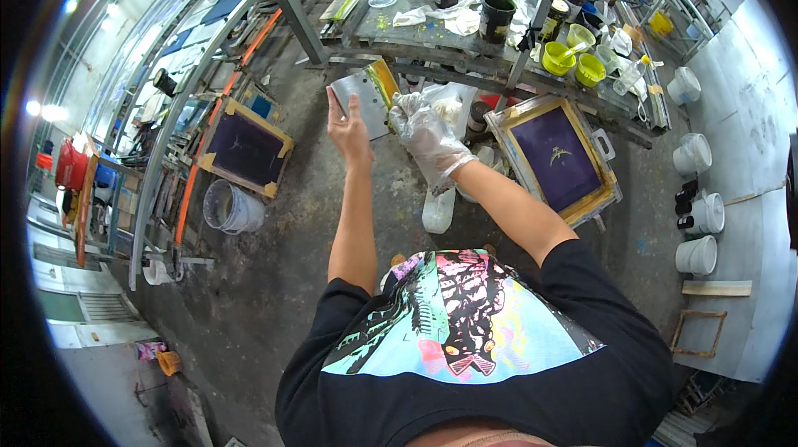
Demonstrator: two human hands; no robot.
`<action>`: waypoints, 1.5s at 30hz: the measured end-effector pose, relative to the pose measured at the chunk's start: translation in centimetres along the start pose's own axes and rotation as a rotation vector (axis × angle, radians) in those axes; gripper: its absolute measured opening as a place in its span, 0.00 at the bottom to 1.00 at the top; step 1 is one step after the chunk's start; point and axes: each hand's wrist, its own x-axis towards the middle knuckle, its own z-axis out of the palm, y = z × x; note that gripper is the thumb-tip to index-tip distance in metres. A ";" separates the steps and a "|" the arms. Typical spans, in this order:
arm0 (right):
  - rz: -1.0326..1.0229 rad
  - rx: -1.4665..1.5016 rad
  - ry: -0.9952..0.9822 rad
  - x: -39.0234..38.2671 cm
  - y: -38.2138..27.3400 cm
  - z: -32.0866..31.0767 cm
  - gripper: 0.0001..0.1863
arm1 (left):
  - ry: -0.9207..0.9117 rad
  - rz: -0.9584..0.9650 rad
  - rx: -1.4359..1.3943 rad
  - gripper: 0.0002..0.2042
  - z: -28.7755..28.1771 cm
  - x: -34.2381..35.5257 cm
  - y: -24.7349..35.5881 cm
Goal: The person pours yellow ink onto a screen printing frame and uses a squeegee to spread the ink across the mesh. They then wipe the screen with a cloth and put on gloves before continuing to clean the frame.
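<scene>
My bare left hand (350,127) grips a flat grey plate (362,100) by its left side, thumb lying over its face. The plate is tilted, has small dark spots, and shows a yellow-green smeared strip along its upper right edge. In a clear plastic glove, my right hand (426,133) is closed beside that strip, its fingers curled at the plate's right edge. What lies inside those fingers is hidden. A white crumpled bag or cloth (449,108) shows just beyond the right hand. Below it, a whitish translucent jug (438,211) stands on the floor.
Framed purple printing screens lean at left (245,146) and right (555,156). A white bucket (233,206) stands left. Ahead, a metal-framed bench (399,27) holds several black ink tubs (497,15) and yellow-green bowls (590,70). White buckets (697,254) line the right wall.
</scene>
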 end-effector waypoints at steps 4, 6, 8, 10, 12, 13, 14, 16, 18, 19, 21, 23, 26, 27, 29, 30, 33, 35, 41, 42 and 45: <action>0.032 0.018 -0.009 1.5 1.5 -0.1 0.06 | -0.061 0.031 0.130 0.32 0.5 -1.4 -0.1; -0.132 -0.233 0.034 3.4 3.8 0.9 0.07 | -0.133 0.095 0.113 0.32 0.3 -1.5 -1.7; -0.237 -0.500 0.013 5.1 6.9 1.1 0.09 | -0.170 0.078 0.111 0.32 1.1 -2.5 -2.1; -0.421 -0.780 0.066 6.0 7.6 0.9 0.11 | -0.187 0.044 0.097 0.32 1.0 -3.7 -2.7; -0.242 -0.576 -0.003 6.4 6.4 1.3 0.12 | -0.181 0.016 0.069 0.32 0.4 -4.5 -2.7; -0.169 -0.494 -0.033 6.3 6.0 1.1 0.13 | -0.186 -0.007 0.041 0.32 0.3 -4.6 -2.7; -0.237 -0.623 -0.054 6.0 5.7 0.9 0.13 | -0.185 -0.030 0.012 0.32 0.3 -4.8 -2.2; -0.375 -0.885 -0.099 5.7 5.3 0.3 0.14 | -0.181 -0.079 0.018 0.32 0.5 -4.8 -1.2; -0.306 -0.777 -0.157 5.5 4.5 -0.3 0.15 | -0.169 -0.129 0.094 0.31 0.7 -4.1 0.6; -0.284 -0.775 -0.195 4.9 4.0 -0.5 0.16 | -0.152 -0.066 0.042 0.32 0.6 -3.2 -0.6; 0.050 -0.322 -0.097 4.2 1.6 0.1 0.13 | -0.110 -0.039 0.040 0.32 0.4 -1.2 -0.7; 0.155 -0.108 -0.100 2.4 0.8 -0.3 0.10 | -0.110 -0.038 0.021 0.32 0.8 -0.2 -0.1; 0.083 -0.131 -0.013 0.0 2.4 -0.5 0.07 | -0.160 -0.017 -0.015 0.32 2.3 0.8 0.5; 0.089 -0.087 -0.023 -0.8 1.8 -1.2 0.07 | -0.166 0.007 -0.006 0.32 2.1 1.1 0.1; 0.118 0.058 -0.004 -1.3 0.9 -1.9 0.06 | -0.187 0.051 0.004 0.33 2.4 1.5 -0.3; 0.139 0.158 0.024 -1.6 0.6 -2.3 0.06 | -0.172 0.054 0.002 0.33 2.8 1.4 -0.3; 0.178 0.142 0.049 -2.9 0.0 -4.4 0.06 | -0.134 0.089 -0.025 0.35 3.6 1.3 0.1; 0.487 0.658 0.128 -3.2 0.4 -4.5 0.07 | -0.111 0.135 -0.071 0.37 3.8 1.7 0.1; 0.284 1.002 -0.019 0.7 6.9 -8.7 0.30 | -0.308 -0.093 -0.010 0.41 4.2 -3.3 1.4; 0.106 0.535 -0.074 0.7 7.1 -8.3 0.29 | -0.328 -0.080 -0.030 0.41 3.9 -3.6 0.7; 0.309 0.562 -0.085 1.3 8.5 -6.6 0.24 | -0.364 -0.083 -0.062 0.43 3.9 -4.4 -1.8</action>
